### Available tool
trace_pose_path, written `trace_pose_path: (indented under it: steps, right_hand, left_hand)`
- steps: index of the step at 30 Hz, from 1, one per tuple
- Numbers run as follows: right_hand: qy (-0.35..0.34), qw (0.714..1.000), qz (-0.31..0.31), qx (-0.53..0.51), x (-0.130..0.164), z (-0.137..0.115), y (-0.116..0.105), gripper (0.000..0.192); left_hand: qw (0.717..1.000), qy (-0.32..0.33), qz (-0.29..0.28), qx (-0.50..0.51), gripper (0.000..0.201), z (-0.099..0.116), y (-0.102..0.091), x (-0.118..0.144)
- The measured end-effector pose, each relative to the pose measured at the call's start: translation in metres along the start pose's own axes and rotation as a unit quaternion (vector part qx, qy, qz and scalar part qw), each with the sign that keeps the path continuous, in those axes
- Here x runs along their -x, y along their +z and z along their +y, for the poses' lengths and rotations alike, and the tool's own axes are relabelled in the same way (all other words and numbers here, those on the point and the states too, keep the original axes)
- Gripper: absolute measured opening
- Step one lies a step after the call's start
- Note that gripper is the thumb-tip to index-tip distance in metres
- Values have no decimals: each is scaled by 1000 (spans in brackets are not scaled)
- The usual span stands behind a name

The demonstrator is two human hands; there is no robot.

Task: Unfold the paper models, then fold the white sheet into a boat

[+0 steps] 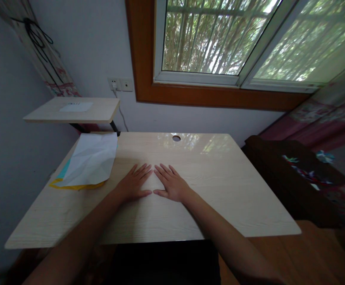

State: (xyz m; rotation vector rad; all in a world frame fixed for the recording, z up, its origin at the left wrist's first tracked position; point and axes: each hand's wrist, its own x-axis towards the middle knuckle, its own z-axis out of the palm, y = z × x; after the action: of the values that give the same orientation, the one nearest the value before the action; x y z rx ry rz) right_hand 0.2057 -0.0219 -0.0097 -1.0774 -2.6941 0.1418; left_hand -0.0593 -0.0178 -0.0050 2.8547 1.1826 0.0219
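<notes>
1. Both forearms reach forward over the near edge of the tabletop point(220, 190), a pale wood-grain surface.
2. The left hand point(133, 184) lies flat, palm down, fingers spread and stretched forward, holding nothing.
3. The right hand point(172, 184) lies flat beside it in the same way, open and holding nothing; the two thumb tips nearly meet between them.
4. The stack of paper sheets point(89, 160) lies to the left of the left hand, near it but apart, toward the far left corner of the tabletop. The top sheet is white and creased, with yellow and blue edges showing underneath.
5. A round hole point(176, 137) sits near the far edge.
6. Beyond, a small shelf point(101, 111) stands at the left, and a window point(220, 39) is set in the wall.
</notes>
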Motion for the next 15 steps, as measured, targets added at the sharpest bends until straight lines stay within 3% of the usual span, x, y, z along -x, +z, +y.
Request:
trace_pose_path:
  steps: [15]
  right_hand:
    - [0,1000,4,8,0,0,-1,87]
  left_hand:
    - [1000,-2,8,-3,88,1,1,0]
